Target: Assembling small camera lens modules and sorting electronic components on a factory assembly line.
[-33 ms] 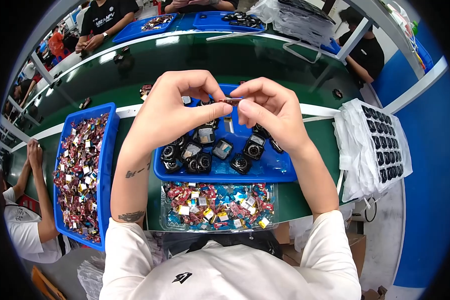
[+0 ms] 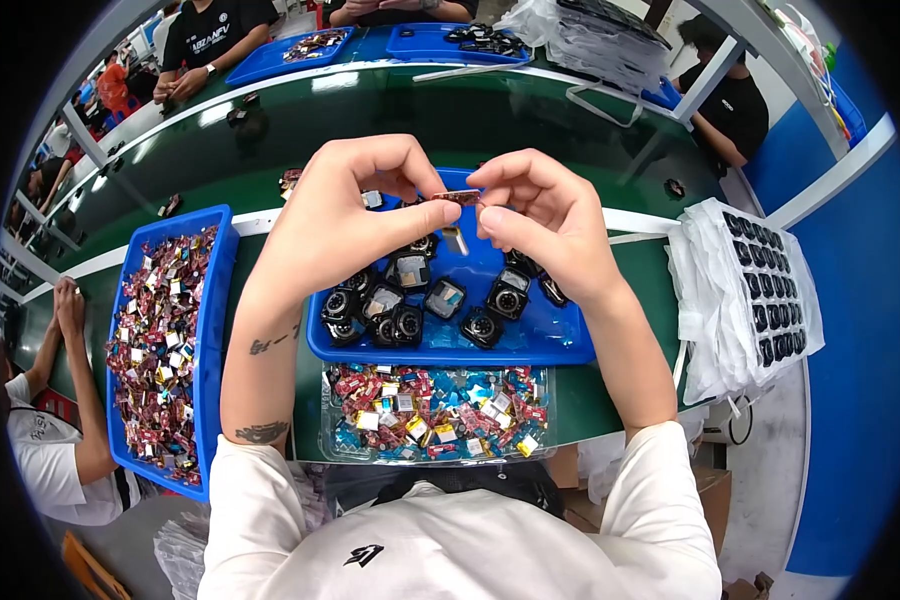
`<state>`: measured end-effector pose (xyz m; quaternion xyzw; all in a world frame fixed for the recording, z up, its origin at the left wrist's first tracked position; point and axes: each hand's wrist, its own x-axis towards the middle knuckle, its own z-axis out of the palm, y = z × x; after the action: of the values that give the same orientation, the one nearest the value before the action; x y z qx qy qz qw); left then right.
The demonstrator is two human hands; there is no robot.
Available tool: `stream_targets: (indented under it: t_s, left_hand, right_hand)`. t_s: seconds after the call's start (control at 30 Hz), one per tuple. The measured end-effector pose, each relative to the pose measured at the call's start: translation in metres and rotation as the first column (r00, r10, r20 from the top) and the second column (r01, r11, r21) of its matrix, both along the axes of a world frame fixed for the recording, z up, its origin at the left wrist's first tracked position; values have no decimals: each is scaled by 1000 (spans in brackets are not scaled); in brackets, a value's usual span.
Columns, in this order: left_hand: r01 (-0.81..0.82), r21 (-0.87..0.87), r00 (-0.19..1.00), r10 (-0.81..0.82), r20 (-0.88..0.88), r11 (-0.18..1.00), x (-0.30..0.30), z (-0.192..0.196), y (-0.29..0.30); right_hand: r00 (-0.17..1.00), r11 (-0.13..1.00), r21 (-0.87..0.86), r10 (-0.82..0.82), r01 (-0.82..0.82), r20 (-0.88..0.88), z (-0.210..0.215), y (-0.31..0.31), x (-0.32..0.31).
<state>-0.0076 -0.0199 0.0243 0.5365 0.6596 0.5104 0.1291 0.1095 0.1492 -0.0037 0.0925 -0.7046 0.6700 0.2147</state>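
A: Where does the red circuit board (image 2: 459, 197) lie relative to your hands?
B: Between them, raised above the blue tray (image 2: 562, 347). Your left hand (image 2: 370, 207) pinches its left end between thumb and forefinger.

A: And your right hand (image 2: 542, 207)?
B: Its thumb and forefinger are at the board's right end, slightly parted; whether they grip it, one cannot tell. A flat silver battery (image 2: 455, 240) shows just below the board, near your left thumb.

A: What lies beneath?
B: Black watch-like cases (image 2: 481, 327) in the blue tray, on the green bench (image 2: 585, 402). Nearer you, a clear plastic tray (image 2: 440, 459) holds mixed boards and batteries.
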Motion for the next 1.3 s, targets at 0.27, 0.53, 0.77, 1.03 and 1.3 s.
stream_targets:
  t_s: [0.27, 0.53, 0.77, 1.03, 1.3]
  left_hand:
    - [-7, 130, 994, -7, 112, 991, 2, -5, 4]
    - [-117, -69, 992, 120, 28, 991, 8, -4, 7]
    - [-40, 7, 999, 40, 27, 999, 8, -6, 8]
    - [-11, 39, 1000, 11, -8, 999, 8, -7, 9]
    - [30, 127, 996, -41, 85, 991, 6, 0, 2]
  right_hand:
    - [990, 983, 116, -143, 143, -3, 2, 11, 3]
    - [993, 993, 21, -115, 115, 23, 2, 13, 4]
    - [996, 989, -136, 71, -64, 46, -3, 17, 3]
    - [986, 972, -182, 160, -149, 49, -9, 17, 1]
    - [971, 946, 223, -238, 234, -9, -15, 24, -10]
